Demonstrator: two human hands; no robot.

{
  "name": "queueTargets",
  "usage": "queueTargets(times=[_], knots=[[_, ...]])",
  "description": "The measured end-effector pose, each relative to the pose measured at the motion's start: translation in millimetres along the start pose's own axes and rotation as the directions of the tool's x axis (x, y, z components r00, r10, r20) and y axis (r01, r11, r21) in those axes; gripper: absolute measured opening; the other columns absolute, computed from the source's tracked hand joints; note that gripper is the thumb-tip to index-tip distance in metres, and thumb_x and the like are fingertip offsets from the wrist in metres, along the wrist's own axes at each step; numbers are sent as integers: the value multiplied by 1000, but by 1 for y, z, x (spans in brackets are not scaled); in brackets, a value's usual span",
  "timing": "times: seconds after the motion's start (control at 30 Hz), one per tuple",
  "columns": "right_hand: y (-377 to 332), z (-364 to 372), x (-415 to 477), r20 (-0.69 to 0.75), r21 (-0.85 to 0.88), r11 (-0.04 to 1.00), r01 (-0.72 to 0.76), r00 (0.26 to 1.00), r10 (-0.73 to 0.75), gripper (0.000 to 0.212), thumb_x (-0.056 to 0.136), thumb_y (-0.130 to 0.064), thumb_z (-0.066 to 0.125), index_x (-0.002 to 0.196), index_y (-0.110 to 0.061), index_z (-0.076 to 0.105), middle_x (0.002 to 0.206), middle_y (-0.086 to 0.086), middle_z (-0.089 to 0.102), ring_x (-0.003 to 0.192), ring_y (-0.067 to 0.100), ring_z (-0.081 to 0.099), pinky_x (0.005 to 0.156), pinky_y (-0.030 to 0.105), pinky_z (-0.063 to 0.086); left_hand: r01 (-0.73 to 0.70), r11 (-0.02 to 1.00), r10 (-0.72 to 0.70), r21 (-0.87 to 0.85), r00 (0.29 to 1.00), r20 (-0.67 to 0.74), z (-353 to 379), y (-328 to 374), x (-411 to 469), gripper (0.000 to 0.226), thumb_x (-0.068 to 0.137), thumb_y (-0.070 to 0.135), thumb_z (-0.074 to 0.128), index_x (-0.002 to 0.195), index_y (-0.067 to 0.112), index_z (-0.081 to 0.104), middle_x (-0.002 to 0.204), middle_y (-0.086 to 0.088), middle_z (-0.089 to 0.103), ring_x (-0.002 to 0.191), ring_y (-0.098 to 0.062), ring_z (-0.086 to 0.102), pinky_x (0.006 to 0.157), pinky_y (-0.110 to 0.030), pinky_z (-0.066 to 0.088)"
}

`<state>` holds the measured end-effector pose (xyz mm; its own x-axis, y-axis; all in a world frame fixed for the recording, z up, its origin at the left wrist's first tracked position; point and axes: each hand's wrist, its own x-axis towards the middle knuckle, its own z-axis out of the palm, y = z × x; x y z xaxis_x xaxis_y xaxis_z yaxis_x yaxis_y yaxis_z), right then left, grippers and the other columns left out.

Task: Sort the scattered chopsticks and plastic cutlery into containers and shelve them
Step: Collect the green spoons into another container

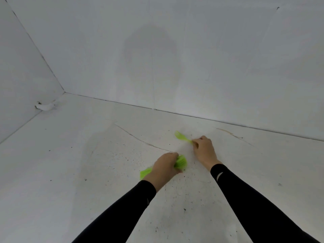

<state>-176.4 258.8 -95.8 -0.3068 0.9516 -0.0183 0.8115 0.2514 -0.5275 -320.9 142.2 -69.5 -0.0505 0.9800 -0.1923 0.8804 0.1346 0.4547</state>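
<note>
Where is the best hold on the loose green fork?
Take the green fork by its handle end, coming from the right, where the right hand pinches it. It lies flat with its tines pointing away to the left, so the narrow handle is the nearest part. The left hand is full of green cutlery.

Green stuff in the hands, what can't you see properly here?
Head view only.
Green bundle: the left hand covers its middle; number and kind of pieces unclear.
Green fork: handle end hidden under the fingers of the right hand.
Pale sticks: too thin and blurry to count.
</note>
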Motion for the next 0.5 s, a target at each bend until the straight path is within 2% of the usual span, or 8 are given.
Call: queueTargets(times=[0.1,0.17,0.2,0.23,0.3,0.33,0.4,0.5], knots=[[-5,-15,-23,5,287,955,-72,997,74,31,97,-4,50,124,-6,66,106,9,54,94,21,55,81,19,38,10,999,-12,-38,999,-52,0,1,-4,28,88,33,68,96,11,53,94,-7,62,93,-27,59,74,-35,48],[-10,-26,-43,51,433,890,-143,990,134,32,99,-10,49,126,-12,65,104,2,59,86,14,54,77,21,39,43,980,-67,-195,991,-116,-7,8,-7,30,87,34,71,89,11,51,81,-3,57,78,-22,55,62,-29,41],[-10,-33,-55,85,517,837,-180,984,159,32,100,-13,49,127,-15,65,100,-2,61,80,11,53,74,23,40,61,939,-118,-339,982,-150,-13,14,-7,31,86,35,73,90,10,53,79,-2,58,73,-20,54,59,-26,40],[-11,-40,-66,114,591,780,-207,978,173,32,100,-15,48,128,-18,64,97,-5,62,74,10,51,69,24,41,66,856,-172,-513,972,-162,-20,20,-9,31,85,33,74,95,9,57,81,-3,61,72,-19,56,58,-24,43],[-11,-55,-88,130,691,691,-213,977,172,31,102,-21,48,128,-28,63,100,-5,64,64,9,46,62,24,41,43,585,-218,-810,970,-106,-33,35,-11,33,86,27,75,108,6,62,89,-5,67,74,-14,61,61,-21,50],[-10,-64,-100,127,732,651,-198,980,155,31,102,-22,48,127,-34,62,100,-6,64,61,8,44,60,24,41,33,449,-204,-893,977,-66,-36,45,-14,34,87,24,74,112,3,63,94,-7,69,75,-12,62,63,-20,51],[-9,-78,-118,105,765,628,-143,990,98,35,103,-21,48,127,-45,58,99,-7,65,57,2,44,64,23,41,46,244,-169,-969,986,5,-36,62,-19,30,90,21,69,113,3,66,102,-6,72,77,-7,61,70,-20,50],[3,-99,-137,18,671,741,-24,1000,16,40,103,-18,46,132,-46,50,103,-7,67,61,-7,51,72,15,40,87,40,-154,-995,985,80,-24,92,-26,28,92,23,66,109,1,70,99,-3,72,80,-11,61,76,-23,52]])
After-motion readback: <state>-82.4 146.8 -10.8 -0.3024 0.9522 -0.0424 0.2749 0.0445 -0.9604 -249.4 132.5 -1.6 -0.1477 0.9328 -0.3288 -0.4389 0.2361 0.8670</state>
